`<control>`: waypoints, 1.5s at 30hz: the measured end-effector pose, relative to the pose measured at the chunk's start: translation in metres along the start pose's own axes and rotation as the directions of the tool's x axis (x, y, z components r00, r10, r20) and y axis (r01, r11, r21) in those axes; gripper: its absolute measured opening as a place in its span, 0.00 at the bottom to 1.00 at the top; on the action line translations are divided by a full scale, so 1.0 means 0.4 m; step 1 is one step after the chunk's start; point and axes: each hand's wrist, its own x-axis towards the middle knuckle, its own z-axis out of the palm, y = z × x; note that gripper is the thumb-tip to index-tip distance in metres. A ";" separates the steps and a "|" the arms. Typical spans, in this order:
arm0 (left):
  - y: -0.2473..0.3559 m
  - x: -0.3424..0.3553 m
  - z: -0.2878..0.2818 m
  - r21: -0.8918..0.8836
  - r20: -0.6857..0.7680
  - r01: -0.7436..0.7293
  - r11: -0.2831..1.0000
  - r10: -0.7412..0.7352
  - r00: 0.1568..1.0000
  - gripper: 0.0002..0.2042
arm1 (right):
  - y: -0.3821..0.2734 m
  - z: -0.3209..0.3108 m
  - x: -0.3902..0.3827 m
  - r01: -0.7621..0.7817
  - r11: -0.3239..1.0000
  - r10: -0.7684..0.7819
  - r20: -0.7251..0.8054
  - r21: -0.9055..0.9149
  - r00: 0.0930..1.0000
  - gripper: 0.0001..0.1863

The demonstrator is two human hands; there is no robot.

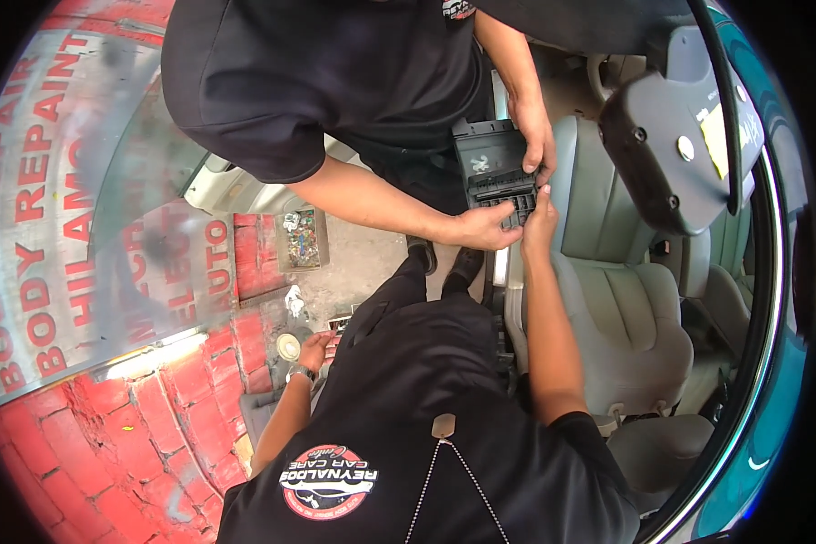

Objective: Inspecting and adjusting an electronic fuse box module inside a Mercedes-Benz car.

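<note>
A black plastic fuse box with rows of slots is held up between me and a co-worker facing me. My right hand grips its near right corner, the fingertips against its edge. Both of the co-worker's hands are on it too: one hand at the far right side, the other hand at the near edge, thumb over the slots. Lower on the left, my left hand hangs away from the box, fingers loosely apart, with a watch on its wrist. Nothing shows in that hand.
Grey car seats lie to the right, inside an open doorway. A dark panel with a yellow note hangs at the upper right. On the floor at left are a box of small mixed parts and a round pale object, beside a red brick wall.
</note>
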 end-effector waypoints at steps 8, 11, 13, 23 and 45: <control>-0.125 0.049 -0.052 -0.028 0.029 0.027 0.999 -0.026 0.999 0.10 | -0.044 0.017 -0.023 -0.050 0.998 0.049 0.033 0.033 0.998 0.27; -0.085 0.016 -0.021 0.038 0.050 -0.066 0.997 0.064 0.997 0.10 | -0.058 0.032 -0.031 0.008 0.999 -0.007 -0.019 0.052 1.000 0.27; -0.037 0.000 -0.008 0.092 0.047 -0.096 0.991 0.092 0.995 0.10 | -0.061 0.031 -0.033 -0.031 1.000 0.031 0.013 0.001 0.999 0.28; 0.036 -0.034 0.013 0.035 0.025 -0.007 0.999 0.006 1.000 0.12 | -0.051 0.030 -0.037 0.026 1.000 -0.026 0.011 0.016 1.000 0.30; -0.033 0.011 -0.013 -0.048 0.083 -0.056 0.997 0.060 0.995 0.10 | -0.020 0.033 -0.032 0.033 0.999 -0.031 0.039 -0.035 0.999 0.29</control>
